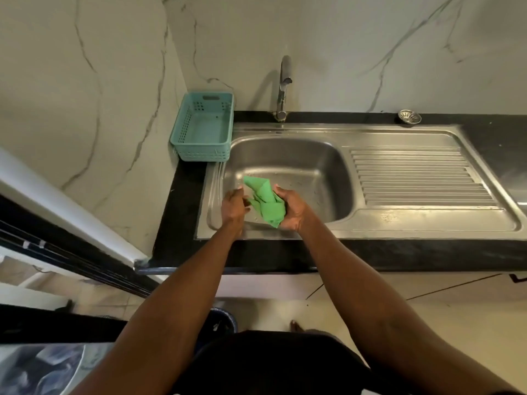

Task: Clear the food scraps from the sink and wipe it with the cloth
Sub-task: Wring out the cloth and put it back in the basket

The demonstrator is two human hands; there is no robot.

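Sink bowl (299, 163), stainless steel, as I see it from the head camera: its visible floor holds only water droplets, and I make out no scraps there. Over its near-left corner my two hands hold a crumpled green cloth (265, 199). My right hand (292, 209) is closed around the bunched lower part; my left hand (232, 205) pinches the cloth's left edge, fingers curled. One corner of the cloth sticks up toward the bowl's middle. A teal perforated basket (201, 131) stands on the black counter (182, 212) just left of the bowl, against the marble wall; nothing lies in it. A metal strainer (409, 117) rests on the counter behind the ribbed drainboard (422, 178), well apart from the hands. The faucet (283, 86) rises behind the bowl. The drainboard is bare. The hands and cloth hide the bowl's near-left floor; I cannot see the drain opening. The counter runs out of view at right.
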